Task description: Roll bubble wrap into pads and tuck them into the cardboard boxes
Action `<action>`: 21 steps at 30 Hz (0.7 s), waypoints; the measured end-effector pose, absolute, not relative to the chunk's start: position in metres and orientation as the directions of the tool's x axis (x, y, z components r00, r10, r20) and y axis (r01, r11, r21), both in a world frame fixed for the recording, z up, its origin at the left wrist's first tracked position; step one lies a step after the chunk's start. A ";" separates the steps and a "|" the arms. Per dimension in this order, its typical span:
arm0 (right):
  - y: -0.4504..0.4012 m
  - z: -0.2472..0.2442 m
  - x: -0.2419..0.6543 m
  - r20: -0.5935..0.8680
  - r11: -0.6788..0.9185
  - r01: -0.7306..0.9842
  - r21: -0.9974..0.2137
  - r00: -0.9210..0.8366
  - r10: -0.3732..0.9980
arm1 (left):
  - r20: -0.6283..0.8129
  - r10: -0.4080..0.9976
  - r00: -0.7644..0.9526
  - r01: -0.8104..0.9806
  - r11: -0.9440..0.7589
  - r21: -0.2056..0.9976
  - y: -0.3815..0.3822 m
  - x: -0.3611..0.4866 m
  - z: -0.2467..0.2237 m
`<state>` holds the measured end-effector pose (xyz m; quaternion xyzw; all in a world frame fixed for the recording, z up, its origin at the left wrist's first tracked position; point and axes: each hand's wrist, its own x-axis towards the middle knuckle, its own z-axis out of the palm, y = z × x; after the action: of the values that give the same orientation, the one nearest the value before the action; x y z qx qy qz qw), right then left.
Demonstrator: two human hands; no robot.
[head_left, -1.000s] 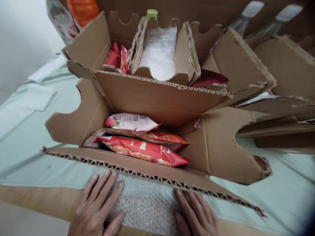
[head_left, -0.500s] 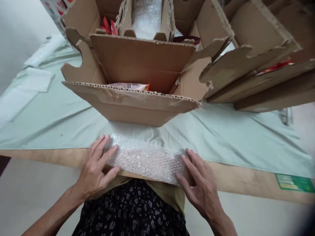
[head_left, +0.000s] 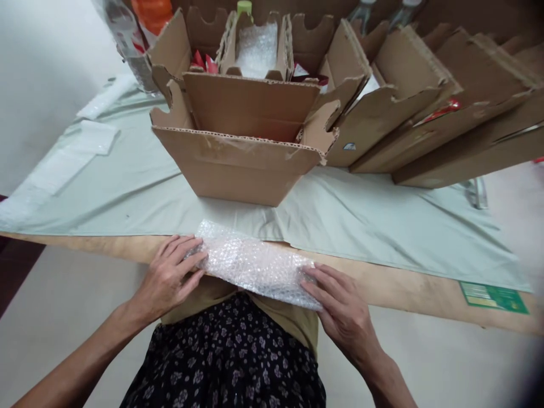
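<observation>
A long folded strip of bubble wrap [head_left: 255,263] lies slantwise at the table's front edge, just above my lap. My left hand [head_left: 172,269] grips its left end, fingers over the top and thumb along the near edge. At the other end my right hand [head_left: 338,294] has its fingers on top of the wrap, with the thumb hidden. Whether anything is inside the wrap I cannot tell. Behind it stands an open cardboard box [head_left: 238,170] with a bit of red showing inside.
More open cardboard boxes [head_left: 382,124] stand in a row behind and to the right. Flat bubble wrap pieces [head_left: 55,170] lie at the left on the green cloth [head_left: 144,198]. Bottles [head_left: 127,45] stand at the back left. A green card [head_left: 493,297] is on the table edge at right.
My view has shifted, showing more of the back boxes and bottles. My right fingers have moved onto the top of the wrap, and its near edge now sits raised toward me.
</observation>
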<state>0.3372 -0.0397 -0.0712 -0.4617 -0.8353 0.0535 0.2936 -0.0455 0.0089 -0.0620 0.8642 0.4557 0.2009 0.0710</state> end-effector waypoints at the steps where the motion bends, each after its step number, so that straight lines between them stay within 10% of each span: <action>1: -0.042 -0.067 0.334 0.467 0.562 0.732 -0.385 -0.371 0.803 | 0.282 0.813 0.510 0.754 -0.580 0.309 0.009 -0.045 -0.061; 8: -0.045 -0.023 0.306 0.556 0.597 0.543 -0.590 -0.263 0.788 | 0.349 0.768 0.537 0.729 -0.630 0.266 0.013 -0.035 -0.060; 14: -0.057 0.013 0.275 0.609 0.741 0.495 -0.454 -0.435 0.664 | 0.586 0.735 0.340 0.760 -0.582 0.290 0.066 -0.017 -0.069; 21: -0.048 -0.039 0.206 0.471 0.766 0.461 -0.447 -0.607 0.640 | 0.403 0.850 0.341 0.800 -0.487 0.351 0.078 -0.022 -0.077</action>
<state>0.2059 -0.0478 -0.0393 -0.3112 -0.8850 0.1415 0.3160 -0.0217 0.0780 -0.0774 0.8174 0.5044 0.2744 0.0453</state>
